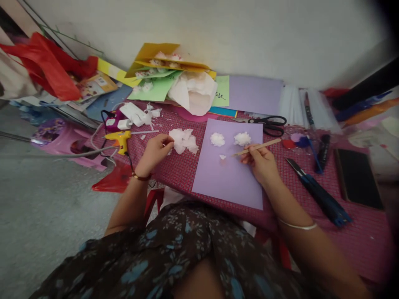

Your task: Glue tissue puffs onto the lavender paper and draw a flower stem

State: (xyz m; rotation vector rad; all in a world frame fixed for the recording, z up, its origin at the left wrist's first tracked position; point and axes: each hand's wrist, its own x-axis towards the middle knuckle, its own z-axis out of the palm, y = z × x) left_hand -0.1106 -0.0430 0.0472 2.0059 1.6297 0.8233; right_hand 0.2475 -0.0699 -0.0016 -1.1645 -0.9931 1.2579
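Sheet (229, 178) lies under the right fingers: presumably light and flexible, best taken by its edges. Right hand (262, 164) grips the stick (270, 143), likely light and stiff, nearer its tip. Left hand (155, 151): thumb and forefinger drawn together; contents cannot be told. Tissue (184, 140), just right of these fingertips, probably tears easily. Tufts (217, 139), beyond the right fingers, look crushable. Scrap (222, 157), left of them, suits a light pinch.

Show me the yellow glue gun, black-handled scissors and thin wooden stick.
Yellow glue gun (122, 140): head view, on its body.
Black-handled scissors (261, 121): head view, where the handles meet.
Thin wooden stick (269, 143): head view, its right part.
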